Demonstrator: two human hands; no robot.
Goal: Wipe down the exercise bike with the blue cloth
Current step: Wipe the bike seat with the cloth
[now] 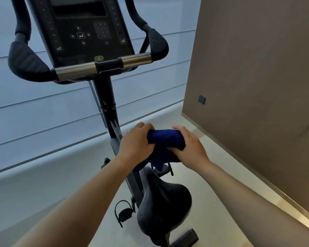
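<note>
Over the front of the saddle: a bunched dark blue terry cloth [165, 139] is held in the air between two bare hands, near the bike's upright post.
Left hand [136, 143]: fingers curl over the top of the cloth's left end and grip it; the back of the hand faces the camera.
Right hand [189, 145]: fingers curl over the cloth's right end, and the thumb presses into the fabric from below; it grips firmly.
Cloth: rolled into a thick wad between the two hands. A loose tail hangs down toward the saddle's nose; whether it touches the saddle cannot be told.
Bike: a black upright exercise bike [103, 93] stands directly ahead, its post rising to the console.
Saddle: a wide black padded saddle [164, 202] sits below the hands and nearer the camera.
Console: a dark flat console panel [86, 29] with small buttons, a keypad and one green oval button at its lower edge.
Handlebar: a black curved handlebar [75, 70] with two silver metal sections crosses just under the console.
Pedal: a black pedal with a strap [123, 213] is low on the left of the saddle.
Surroundings: pale grey-blue horizontal blinds [34, 104] fill the left, a tan wall [257, 68] with a small dark socket [201, 99] fills the right, and a pale floor [212, 175] lies beneath.
</note>
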